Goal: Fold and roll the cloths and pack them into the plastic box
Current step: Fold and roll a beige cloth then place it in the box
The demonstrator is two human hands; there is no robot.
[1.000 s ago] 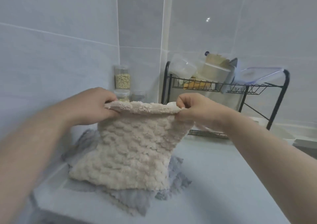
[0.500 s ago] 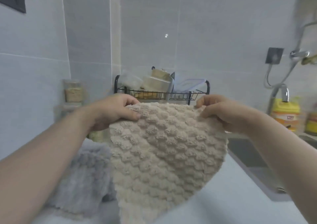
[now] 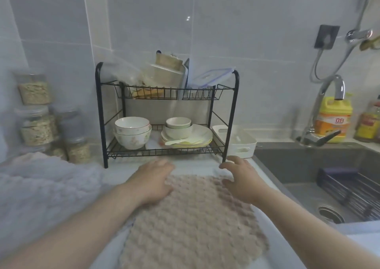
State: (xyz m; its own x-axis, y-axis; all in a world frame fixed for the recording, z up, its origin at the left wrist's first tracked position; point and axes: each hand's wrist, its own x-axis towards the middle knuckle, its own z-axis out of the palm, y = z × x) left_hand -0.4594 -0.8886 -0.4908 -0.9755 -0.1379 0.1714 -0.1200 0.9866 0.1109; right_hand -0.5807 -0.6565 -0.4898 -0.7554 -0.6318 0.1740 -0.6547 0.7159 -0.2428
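Observation:
A beige bobbled cloth lies spread flat on the white counter in front of me. My left hand rests palm down on its far left corner with straight fingers. My right hand lies on its far right corner, fingers spread and relaxed. Grey fluffy cloths are heaped on the counter to the left. A white plastic box with cut-out handles stands beside the dish rack, at the sink's edge.
A black two-tier dish rack with bowls and plates stands just beyond the cloth. Jars of grain line the left wall. A sink with a tap and a yellow detergent bottle is on the right.
The beige cloth, held up by its top corners before, now lies flat on the counter. Both hands have let go of the corners and rest on it. The view has swung right.

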